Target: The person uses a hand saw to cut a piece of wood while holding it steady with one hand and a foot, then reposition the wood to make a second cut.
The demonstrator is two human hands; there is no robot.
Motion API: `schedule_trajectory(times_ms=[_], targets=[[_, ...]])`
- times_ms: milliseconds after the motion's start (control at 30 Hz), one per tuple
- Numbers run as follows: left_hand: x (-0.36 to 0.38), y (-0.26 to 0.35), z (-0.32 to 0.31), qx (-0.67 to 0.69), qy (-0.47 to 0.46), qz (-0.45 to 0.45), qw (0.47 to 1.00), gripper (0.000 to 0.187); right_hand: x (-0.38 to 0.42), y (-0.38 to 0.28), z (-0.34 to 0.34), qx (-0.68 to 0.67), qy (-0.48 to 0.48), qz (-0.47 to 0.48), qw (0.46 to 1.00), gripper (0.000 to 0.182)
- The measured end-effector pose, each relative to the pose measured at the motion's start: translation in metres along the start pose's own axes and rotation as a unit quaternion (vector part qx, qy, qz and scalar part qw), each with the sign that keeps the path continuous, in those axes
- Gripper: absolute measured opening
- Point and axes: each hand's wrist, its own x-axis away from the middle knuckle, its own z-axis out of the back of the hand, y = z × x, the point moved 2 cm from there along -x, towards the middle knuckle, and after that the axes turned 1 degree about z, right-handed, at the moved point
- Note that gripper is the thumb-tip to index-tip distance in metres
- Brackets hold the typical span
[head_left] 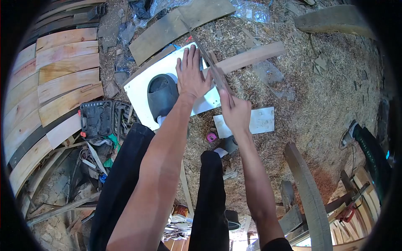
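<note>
My left hand (192,79) lies flat on a white board (136,94), its fingers stretched out and its thumb near a wooden strip (259,55). My right hand (235,113) is closed around the handle of a handsaw (208,56). The saw's long blade points away and to the left, crossing the strip close beside my left thumb. Past the board's right edge, the strip sticks out to the right. A dark shoe (162,98) rests on the board, left of my left hand. The saw's cutting edge is hard to make out.
Wood shavings (318,96) cover the ground. A pink tape measure (211,137) and a pale panel (262,120) lie near my right hand. An open tool case (97,119) and stacked planks (67,62) are at left. Another person's leg (368,150) shows at right, beyond a curved beam (307,192).
</note>
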Motion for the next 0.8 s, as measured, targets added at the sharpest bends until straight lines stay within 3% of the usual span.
schedule_trajectory(times_ms=[133, 267, 333, 400, 567, 667, 733, 800], targets=[[0.000, 0.004, 0.001, 0.005, -0.003, 0.010, 1.000, 0.085, 0.018, 0.002, 0.002, -0.029, 0.012, 0.024, 0.999, 0.047], [0.002, 0.006, 0.004, 0.011, -0.006, 0.003, 1.000, 0.083, 0.023, 0.001, -0.004, -0.045, 0.021, -0.047, 0.998, 0.046], [0.002, 0.003, 0.002, 0.017, 0.011, 0.003, 1.000, 0.078, 0.023, 0.012, -0.011, -0.085, 0.028, -0.043, 0.995, 0.056], [0.003, 0.001, -0.001, 0.010, 0.017, 0.010, 1.000, 0.078, 0.021, 0.032, -0.001, -0.258, 0.014, -0.175, 0.950, 0.057], [0.002, 0.006, 0.007, 0.013, 0.009, 0.017, 1.000, 0.083, 0.002, 0.018, 0.041, -0.290, 0.024, -0.076, 0.954, 0.056], [0.002, 0.009, 0.005, 0.014, 0.017, 0.024, 0.999, 0.084, -0.006, 0.009, 0.063, -0.195, 0.044, -0.043, 0.979, 0.051], [0.000, 0.008, 0.004, 0.011, 0.030, 0.027, 0.999, 0.082, -0.006, 0.004, 0.069, -0.043, 0.026, 0.032, 0.998, 0.040], [-0.002, 0.005, 0.003, 0.060, 0.056, 0.040, 0.996, 0.065, 0.005, -0.012, 0.073, -0.041, 0.024, 0.048, 0.998, 0.035]])
